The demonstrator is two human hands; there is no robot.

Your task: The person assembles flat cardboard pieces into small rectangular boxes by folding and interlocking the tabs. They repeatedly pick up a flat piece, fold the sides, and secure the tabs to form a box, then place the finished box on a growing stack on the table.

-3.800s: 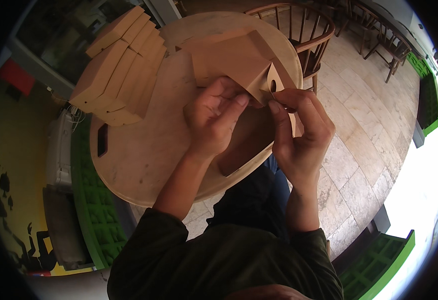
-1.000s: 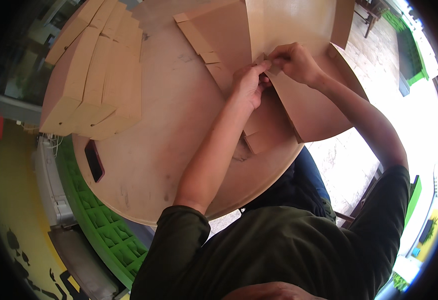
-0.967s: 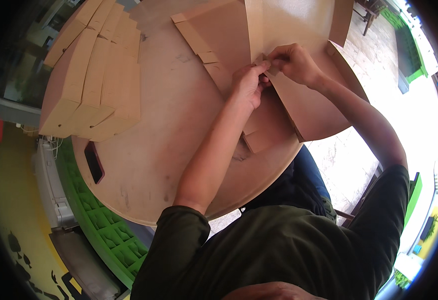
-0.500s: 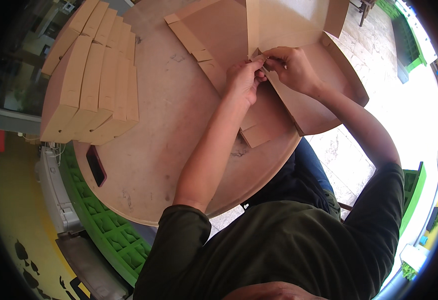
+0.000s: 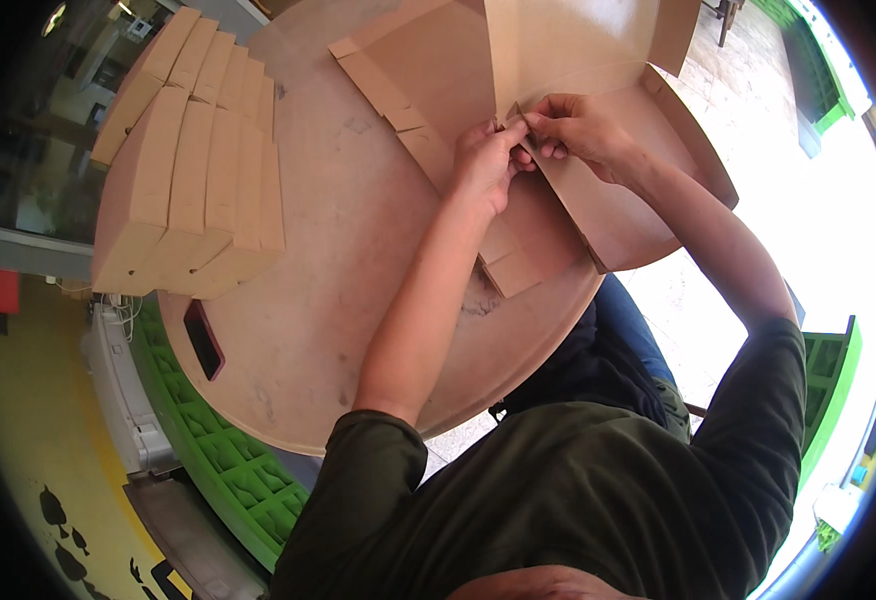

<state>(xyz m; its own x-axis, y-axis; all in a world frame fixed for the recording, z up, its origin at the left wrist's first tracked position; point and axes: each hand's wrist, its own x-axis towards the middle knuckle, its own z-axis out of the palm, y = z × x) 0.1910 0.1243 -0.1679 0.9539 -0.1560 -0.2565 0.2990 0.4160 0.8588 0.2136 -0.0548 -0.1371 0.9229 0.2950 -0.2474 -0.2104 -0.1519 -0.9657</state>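
Note:
A flat brown cardboard box blank (image 5: 598,215) lies unfolded on the round wooden table (image 5: 328,300), with one panel (image 5: 568,45) standing upright at the far side. My left hand (image 5: 483,165) and my right hand (image 5: 578,125) meet at the base of that upright panel, fingers pinching a small corner flap of the cardboard between them. Both forearms reach across the table from the lower edge.
A stack of folded brown cardboard boxes (image 5: 183,170) stands at the table's far left. A dark phone (image 5: 204,338) lies near the table's left edge. Green plastic crates (image 5: 228,450) sit on the floor to the left, and another green crate (image 5: 823,365) to the right.
Both hands have stayed on the corner flap while the box's far panel has been raised more upright. The view has shifted slightly.

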